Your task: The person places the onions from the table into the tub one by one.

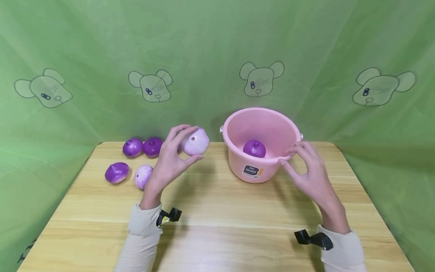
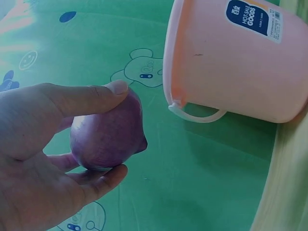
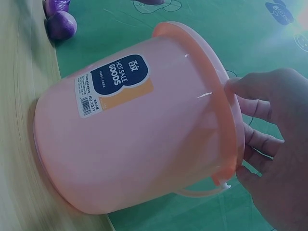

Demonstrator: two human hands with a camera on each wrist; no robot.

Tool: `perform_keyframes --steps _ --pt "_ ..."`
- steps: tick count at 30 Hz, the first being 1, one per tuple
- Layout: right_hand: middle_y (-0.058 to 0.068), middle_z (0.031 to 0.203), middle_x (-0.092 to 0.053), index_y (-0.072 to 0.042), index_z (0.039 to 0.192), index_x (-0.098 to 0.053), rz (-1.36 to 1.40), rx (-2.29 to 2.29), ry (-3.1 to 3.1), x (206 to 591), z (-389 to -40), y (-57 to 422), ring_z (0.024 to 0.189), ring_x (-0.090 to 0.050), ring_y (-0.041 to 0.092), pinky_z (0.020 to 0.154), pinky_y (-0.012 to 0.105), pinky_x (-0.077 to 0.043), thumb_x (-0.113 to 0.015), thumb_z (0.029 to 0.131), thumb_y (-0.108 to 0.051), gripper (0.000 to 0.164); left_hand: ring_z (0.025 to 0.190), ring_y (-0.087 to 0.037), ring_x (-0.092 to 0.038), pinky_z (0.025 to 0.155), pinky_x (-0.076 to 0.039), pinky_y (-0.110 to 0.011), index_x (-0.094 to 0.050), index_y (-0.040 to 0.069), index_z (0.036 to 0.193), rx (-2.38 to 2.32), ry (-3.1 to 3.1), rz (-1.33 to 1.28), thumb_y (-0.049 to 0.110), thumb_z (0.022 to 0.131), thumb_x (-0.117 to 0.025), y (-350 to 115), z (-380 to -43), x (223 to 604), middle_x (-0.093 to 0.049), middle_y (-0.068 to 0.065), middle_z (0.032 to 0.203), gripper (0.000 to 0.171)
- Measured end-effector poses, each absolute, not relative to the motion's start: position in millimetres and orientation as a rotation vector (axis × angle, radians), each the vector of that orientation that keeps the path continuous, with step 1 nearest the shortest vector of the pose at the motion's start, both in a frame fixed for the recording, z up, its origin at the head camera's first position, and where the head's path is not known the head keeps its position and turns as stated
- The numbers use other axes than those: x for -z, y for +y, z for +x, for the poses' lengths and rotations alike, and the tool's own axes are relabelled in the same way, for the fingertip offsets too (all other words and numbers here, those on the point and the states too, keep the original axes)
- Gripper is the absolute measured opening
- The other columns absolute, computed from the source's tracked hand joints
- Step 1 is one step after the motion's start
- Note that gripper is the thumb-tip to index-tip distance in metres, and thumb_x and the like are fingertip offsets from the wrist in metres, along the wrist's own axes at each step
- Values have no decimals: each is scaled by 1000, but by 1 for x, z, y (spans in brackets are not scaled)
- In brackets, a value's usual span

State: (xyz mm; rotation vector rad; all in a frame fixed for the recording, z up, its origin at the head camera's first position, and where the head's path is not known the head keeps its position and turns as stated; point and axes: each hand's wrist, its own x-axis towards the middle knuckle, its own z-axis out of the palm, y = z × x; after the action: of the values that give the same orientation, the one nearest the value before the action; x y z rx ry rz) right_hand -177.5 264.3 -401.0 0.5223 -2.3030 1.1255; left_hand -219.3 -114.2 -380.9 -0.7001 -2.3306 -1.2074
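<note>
My left hand [image 1: 171, 158] grips a pale purple onion [image 1: 196, 142] between thumb and fingers, raised over the table to the left of the bucket. In the left wrist view the same onion [image 2: 108, 132] shows its pointed tip facing the bucket. A pink plastic bucket [image 1: 238, 158] stands upright at the back right of the table. With thumb and fingers, my right hand [image 1: 310, 170] pinches the bucket's near right rim. In the right wrist view the thumb lies outside the rim [image 3: 231, 115]. One dark purple onion [image 1: 254, 149] lies inside the bucket.
On the left of the wooden table [image 1: 217, 234] lie two purple onions at the back, one of them [image 1: 132, 147] beside the other, with another purple onion [image 1: 117, 173] and a paler onion [image 1: 143, 176] nearer. A green curtain [image 1: 204, 45] hangs behind.
</note>
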Motion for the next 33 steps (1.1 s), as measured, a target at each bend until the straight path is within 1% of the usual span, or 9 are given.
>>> perform_keyframes --steps 3,9,14,16,21,27,33 --pt "7 114 -61 -5 102 -70 527 -1129 -2302 401 -177 264 127 -48 28 118 61 -30 -80 83 4 24 130 -30 -53 101 -54 -43 -59 13 143 1250 -2320 -695 6 71 -94 -114 -217 379 -49 -11 145 81" --pt "7 115 -61 -5 102 -69 519 -1134 -2319 403 -177 264 126 -47 25 117 62 -31 -79 84 4 23 130 -29 -53 101 -54 -42 -59 13 143 1281 -2316 -715 8 71 -94 -112 -218 377 -50 -10 144 80" --pt "7 115 -61 -4 103 -69 525 -1131 -2311 402 -177 265 127 -47 27 117 64 -30 -80 84 2 22 122 -25 -56 88 -56 -41 -60 14 143 1301 -2292 -736 11 72 -94 -108 -220 368 -52 -8 144 79" --pt "7 114 -61 -5 102 -69 530 -1131 -2305 402 -178 265 127 -47 26 116 63 -31 -80 84 2 22 121 -24 -56 87 -56 -41 -59 14 143 1336 -2285 -746 11 73 -94 -106 -221 365 -52 -7 144 78" --pt "7 114 -61 -5 102 -69 529 -1128 -2303 403 -179 265 126 -48 26 116 63 -32 -81 83 2 23 128 -24 -54 97 -55 -40 -59 13 144 1382 -2291 -772 11 74 -93 -100 -223 362 -51 -8 146 78" --pt "11 117 -61 -5 102 -70 521 -1148 -2303 403 -179 265 128 -47 33 117 65 -29 -81 83 2 24 128 -23 -54 100 -54 -39 -58 14 144 1400 -2297 -813 12 74 -93 -93 -225 358 -50 -7 146 78" --pt "11 116 -62 -5 103 -70 522 -1152 -2301 402 -179 265 127 -48 33 117 66 -29 -82 82 2 25 129 -22 -53 100 -53 -36 -58 13 143 1394 -2321 -861 11 75 -92 -87 -228 353 -50 -8 146 76"
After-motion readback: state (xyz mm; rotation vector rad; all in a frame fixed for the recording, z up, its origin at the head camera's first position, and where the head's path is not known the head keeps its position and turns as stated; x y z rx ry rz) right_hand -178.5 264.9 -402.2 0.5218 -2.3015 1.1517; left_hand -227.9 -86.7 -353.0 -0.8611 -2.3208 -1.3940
